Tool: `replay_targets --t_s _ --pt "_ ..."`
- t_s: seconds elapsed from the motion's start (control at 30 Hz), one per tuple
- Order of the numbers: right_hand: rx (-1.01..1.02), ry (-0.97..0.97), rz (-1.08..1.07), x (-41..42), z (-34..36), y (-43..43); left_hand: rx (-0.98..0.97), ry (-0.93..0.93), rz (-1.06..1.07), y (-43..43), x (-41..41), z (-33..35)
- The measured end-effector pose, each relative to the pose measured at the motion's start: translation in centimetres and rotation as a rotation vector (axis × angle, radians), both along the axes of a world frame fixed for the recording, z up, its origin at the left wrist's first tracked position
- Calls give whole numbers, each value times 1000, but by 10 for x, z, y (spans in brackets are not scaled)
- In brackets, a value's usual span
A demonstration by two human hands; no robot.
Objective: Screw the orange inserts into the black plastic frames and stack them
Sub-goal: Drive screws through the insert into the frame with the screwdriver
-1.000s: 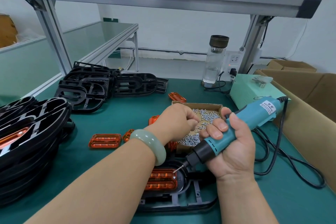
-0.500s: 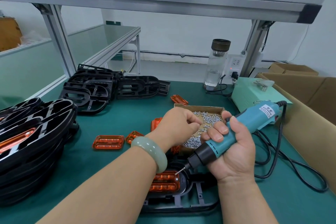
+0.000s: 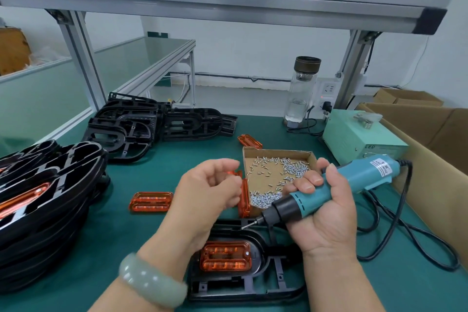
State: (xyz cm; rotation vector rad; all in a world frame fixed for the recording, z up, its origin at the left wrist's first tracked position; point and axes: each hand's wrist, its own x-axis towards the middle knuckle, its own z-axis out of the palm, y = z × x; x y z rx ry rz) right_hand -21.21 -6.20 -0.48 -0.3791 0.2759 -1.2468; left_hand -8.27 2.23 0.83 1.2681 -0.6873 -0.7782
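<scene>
Behind the black frame point(image 3: 253, 294), screw box point(image 3: 263, 181) between left hand point(image 3: 207, 195), grip unclear, and right hand point(image 3: 326, 215), grip tight round screwdriver point(image 3: 354, 180)

- I see a green-matted workbench point(image 3: 119, 230).
- Front: a black plastic frame point(image 3: 228, 284), lying flat.
- Left: a tall stack of black frames point(image 3: 50, 210).
- Rear: loose black frames point(image 3: 141, 126), a clear glass bottle point(image 3: 302, 94), a pale green metal box point(image 3: 354, 139).
- Middle: a flat orange ribbed insert point(image 3: 151, 201), a shallow cardboard tray point(image 3: 263, 182).
</scene>
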Motion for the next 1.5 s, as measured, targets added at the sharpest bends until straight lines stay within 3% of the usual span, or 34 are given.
replay_targets --t_s 0.3,0.6,1.5 --pt "78 -64 -62 4 -2 3 1 140 46 45 7 -25" --pt "130 -81 -46 8 0 7 59 97 -31 45 -2 -25" --pt "125 -80 -47 15 -1 14 102 -349 38 47 -4 -30"
